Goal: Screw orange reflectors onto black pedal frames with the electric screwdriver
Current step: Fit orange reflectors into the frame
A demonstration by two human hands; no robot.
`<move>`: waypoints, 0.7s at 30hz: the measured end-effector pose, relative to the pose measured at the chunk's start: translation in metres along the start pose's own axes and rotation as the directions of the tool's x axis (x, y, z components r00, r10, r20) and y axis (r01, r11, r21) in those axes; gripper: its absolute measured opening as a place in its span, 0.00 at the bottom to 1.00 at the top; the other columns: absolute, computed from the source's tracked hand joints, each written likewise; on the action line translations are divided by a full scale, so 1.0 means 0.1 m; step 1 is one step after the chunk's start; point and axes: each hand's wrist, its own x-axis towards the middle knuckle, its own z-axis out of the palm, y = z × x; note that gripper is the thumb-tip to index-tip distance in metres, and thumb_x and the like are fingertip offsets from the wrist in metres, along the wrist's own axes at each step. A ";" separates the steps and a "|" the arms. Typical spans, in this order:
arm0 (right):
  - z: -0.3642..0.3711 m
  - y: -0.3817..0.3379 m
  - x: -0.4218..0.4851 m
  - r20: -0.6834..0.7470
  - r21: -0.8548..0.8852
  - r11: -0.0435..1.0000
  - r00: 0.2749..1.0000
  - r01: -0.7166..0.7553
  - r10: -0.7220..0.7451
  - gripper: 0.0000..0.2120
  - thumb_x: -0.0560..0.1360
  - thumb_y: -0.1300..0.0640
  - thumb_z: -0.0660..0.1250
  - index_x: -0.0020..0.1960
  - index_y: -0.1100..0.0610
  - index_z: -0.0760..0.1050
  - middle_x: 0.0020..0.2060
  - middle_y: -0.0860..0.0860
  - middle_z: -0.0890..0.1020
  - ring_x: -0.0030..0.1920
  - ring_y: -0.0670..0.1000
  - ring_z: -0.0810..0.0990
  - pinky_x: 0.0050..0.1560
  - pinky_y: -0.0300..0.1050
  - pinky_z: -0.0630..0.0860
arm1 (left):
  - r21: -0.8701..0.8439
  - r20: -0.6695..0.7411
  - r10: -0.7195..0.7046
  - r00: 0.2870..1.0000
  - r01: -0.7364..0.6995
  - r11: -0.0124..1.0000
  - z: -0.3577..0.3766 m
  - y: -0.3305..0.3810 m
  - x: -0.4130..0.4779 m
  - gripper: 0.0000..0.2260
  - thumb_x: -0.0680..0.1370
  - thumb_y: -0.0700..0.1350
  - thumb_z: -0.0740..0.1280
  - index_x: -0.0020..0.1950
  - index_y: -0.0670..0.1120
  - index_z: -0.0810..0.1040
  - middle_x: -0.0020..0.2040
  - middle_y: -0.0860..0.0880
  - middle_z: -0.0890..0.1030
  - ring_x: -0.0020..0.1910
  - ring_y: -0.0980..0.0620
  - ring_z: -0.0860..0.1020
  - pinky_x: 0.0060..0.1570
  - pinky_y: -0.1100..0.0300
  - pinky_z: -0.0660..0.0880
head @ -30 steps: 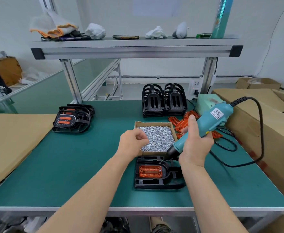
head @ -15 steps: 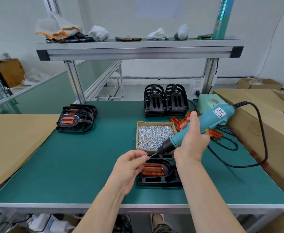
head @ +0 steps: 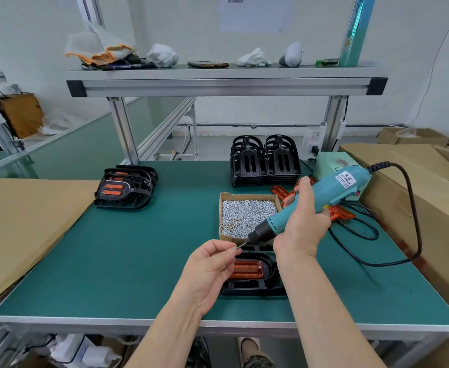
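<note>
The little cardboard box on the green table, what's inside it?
Lots of tiny silver screws fill the cardboard box. The electric screwdriver and the right hand holding it cover the box's near right corner, and the screws hide its bottom.

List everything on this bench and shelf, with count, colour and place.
workbench: one, green, across the view.
pedal frame: one, black, near edge, centre.
orange reflector: one, seated in that frame.
screw box: one, cardboard, behind the frame, full of silver screws.
empty frames: two stacks, black, at the back.
fitted frames: one stack, black with orange, back left.
loose reflectors: several, orange, right of the screw box.
electric screwdriver: one, teal, above the pedal frame.
phone: one, dark, on the upper shelf.
left hand: pinches a screw at the screwdriver's tip.
right hand: grips the electric screwdriver.
</note>
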 end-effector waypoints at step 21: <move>-0.01 0.00 0.02 -0.029 0.017 1.000 0.999 -0.021 0.022 0.10 0.75 0.52 0.73 0.46 0.53 0.73 0.26 0.42 0.78 0.29 0.42 0.76 0.37 0.39 0.74 | 0.260 0.027 0.330 0.944 -0.325 0.909 0.02 -0.11 -0.05 0.12 0.73 0.30 0.71 0.42 0.48 0.84 0.41 0.46 0.83 0.43 0.53 0.79 0.46 0.62 0.77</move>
